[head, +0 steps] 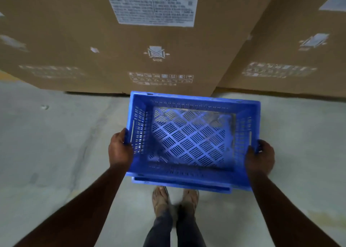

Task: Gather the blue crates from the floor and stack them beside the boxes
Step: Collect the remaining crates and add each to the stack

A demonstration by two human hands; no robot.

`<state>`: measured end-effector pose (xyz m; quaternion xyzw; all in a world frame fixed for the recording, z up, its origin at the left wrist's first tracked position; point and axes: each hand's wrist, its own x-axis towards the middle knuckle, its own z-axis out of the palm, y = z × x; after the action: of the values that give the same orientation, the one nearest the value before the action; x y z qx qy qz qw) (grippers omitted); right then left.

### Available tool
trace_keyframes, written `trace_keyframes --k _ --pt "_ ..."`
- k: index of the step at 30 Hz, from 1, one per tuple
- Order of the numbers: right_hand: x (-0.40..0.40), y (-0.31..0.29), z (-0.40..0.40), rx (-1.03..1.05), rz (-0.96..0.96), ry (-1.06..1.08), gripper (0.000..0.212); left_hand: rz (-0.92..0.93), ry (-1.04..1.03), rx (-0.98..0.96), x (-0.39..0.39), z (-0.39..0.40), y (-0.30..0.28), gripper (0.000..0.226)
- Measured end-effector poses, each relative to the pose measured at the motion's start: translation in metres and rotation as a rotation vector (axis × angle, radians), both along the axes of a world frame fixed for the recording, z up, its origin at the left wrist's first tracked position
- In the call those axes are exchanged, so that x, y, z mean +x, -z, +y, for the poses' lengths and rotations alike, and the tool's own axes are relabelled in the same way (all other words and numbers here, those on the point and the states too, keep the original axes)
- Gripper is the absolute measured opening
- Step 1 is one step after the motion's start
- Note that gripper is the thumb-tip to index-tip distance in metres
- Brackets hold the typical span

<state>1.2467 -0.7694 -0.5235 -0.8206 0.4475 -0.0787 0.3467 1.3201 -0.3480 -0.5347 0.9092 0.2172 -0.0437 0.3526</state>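
I hold an empty blue slotted crate (191, 138) level in front of me, above the floor. My left hand (119, 149) grips its left short side and my right hand (260, 157) grips its right short side. The rim of a second blue crate (181, 184) shows just under the near edge of the one I hold; most of it is hidden. Right behind the crates rises a large brown cardboard box (131, 46), and another cardboard box (292, 56) stands to the right of it.
Grey concrete floor (52, 144) spreads to the left and right of the crates. My feet (174, 198) stand just behind the crates. The boxes form a wall across the whole far side.
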Motion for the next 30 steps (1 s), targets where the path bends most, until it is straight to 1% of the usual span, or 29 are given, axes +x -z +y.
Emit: trace_keyframes --k 4,8,10,11,12,14,15,18,21,23,30 --pt "0.022 0.053 -0.015 -0.017 0.029 -0.054 0.051 -0.054 0.035 0.044 0.023 -0.011 0.035 0.056" --pt "0.031 0.069 -0.024 -0.04 0.042 -0.108 0.054 -0.109 0.159 0.107 0.036 -0.007 0.049 0.053" --pt "0.018 0.067 -0.023 -0.163 0.085 -0.201 0.061 -0.052 0.223 0.186 0.035 0.004 0.058 0.058" --pt "0.006 0.065 -0.019 -0.245 0.147 -0.259 0.068 0.005 0.224 0.198 0.031 0.007 0.062 0.058" --pt "-0.006 0.062 -0.013 -0.275 0.226 -0.284 0.074 0.075 0.195 0.196 0.029 0.009 0.063 0.054" --pt "-0.02 0.055 0.004 -0.148 0.325 -0.246 0.085 0.215 0.106 0.201 0.031 0.005 0.059 0.04" --pt "-0.021 0.054 0.008 -0.098 0.341 -0.241 0.088 0.24 0.079 0.201 0.033 0.002 0.058 0.035" --pt "0.001 0.049 0.004 -0.067 0.354 -0.229 0.085 0.208 0.051 0.186 0.044 -0.004 0.054 0.028" --pt "0.027 0.046 -0.003 -0.103 0.388 -0.254 0.081 0.199 0.049 0.197 0.056 -0.007 0.052 0.03" --pt "0.031 0.046 -0.004 -0.133 0.396 -0.285 0.083 0.222 0.065 0.215 0.06 -0.007 0.052 0.031" --pt "-0.014 0.043 0.003 -0.097 0.462 -0.297 0.088 0.295 0.123 0.223 0.035 0.004 0.047 0.035"
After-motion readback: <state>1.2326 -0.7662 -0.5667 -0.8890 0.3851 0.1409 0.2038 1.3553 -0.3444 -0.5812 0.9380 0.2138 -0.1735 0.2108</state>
